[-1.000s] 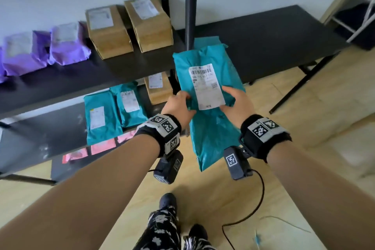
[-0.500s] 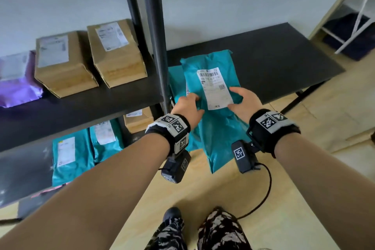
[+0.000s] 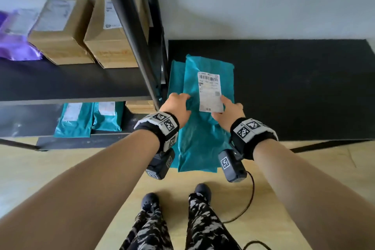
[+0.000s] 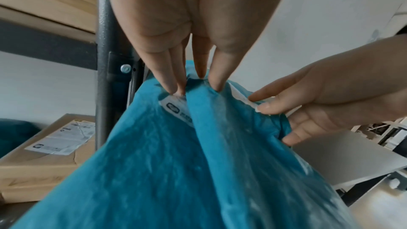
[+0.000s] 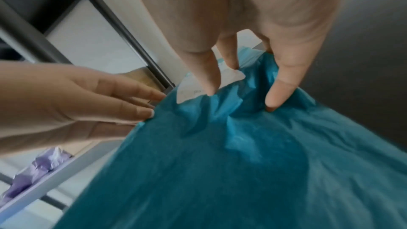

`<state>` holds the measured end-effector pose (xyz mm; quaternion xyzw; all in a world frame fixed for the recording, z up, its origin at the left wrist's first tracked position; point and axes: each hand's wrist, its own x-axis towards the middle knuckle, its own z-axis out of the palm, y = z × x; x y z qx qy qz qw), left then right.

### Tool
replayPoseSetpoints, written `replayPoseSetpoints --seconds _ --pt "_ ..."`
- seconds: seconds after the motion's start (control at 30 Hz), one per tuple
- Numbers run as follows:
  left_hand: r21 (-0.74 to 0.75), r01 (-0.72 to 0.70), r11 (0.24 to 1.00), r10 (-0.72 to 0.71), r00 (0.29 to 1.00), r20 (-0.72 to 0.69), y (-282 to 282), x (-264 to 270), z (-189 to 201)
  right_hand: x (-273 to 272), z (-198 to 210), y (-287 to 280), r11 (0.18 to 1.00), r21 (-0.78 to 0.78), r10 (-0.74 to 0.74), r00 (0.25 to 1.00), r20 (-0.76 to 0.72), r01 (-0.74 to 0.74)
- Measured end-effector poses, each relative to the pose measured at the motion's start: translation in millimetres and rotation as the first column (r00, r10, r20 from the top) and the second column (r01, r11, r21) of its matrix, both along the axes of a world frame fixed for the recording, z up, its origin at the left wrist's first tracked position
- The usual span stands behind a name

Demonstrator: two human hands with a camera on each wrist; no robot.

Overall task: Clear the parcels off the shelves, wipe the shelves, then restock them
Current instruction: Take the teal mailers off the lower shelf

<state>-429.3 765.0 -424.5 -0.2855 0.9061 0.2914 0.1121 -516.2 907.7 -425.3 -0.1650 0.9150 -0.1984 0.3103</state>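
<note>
Two teal mailer bags (image 3: 205,128) are in the person's hands, one stacked on the other, held out over the near left corner of the black side table (image 3: 294,87), just beside the shelf upright (image 3: 129,32). The left hand (image 3: 178,107) pinches the left edge of the bags with thumb above and fingertips (image 4: 176,86) curled beneath. The right hand (image 3: 227,111) does the same on the right, thumb resting at the edge of the white shipping label (image 3: 210,91).

From where I stand this looks like a parcel being cleared off the rack and set down on that table. To do it well, I would lower both bags flat together, far end first, keep them clear of the upright, and push them back from the table's front edge so they cannot slide to the floor; most of their length hangs over bare floor now.

The bags are thin, crinkled plastic, soft and sagging between the hands, label facing up. Cardboard boxes (image 3: 85,32) and a purple bag (image 3: 14,44) sit on the upper shelf (image 3: 60,83), more teal bags (image 3: 89,117) on the one below.
</note>
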Motion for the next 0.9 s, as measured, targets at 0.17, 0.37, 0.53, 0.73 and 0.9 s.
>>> replayPoseSetpoints --seconds 0.17,0.37,0.53,0.73,0.9 --pt "-0.018 0.002 1.000 -0.002 1.000 0.015 4.4 2.9 0.1 -1.3 -13.7 -2.0 0.999 0.049 0.022 1.000 -0.017 -0.021" --pt "-0.014 -0.025 1.000 0.024 0.998 -0.060 2.4 25.8 2.0 19.1 9.5 -9.5 0.995 0.091 -0.025 0.968 -0.252 0.050" --pt "-0.017 -0.038 0.999 0.036 0.994 -0.107 -17.9 78.5 11.1 74.9 30.5 -39.3 0.999 -0.040 0.017 0.932 -0.363 -0.034" --pt "-0.011 -0.107 0.994 0.104 0.981 -0.164 -74.3 196.2 16.9 188.6 34.4 -107.5 0.984 -0.121 0.077 0.915 -0.396 -0.135" --pt "-0.015 -0.186 0.982 0.181 0.971 -0.158 -133.2 298.8 16.3 280.6 26.5 -164.1 0.967 -0.154 0.139 0.928 -0.345 -0.202"
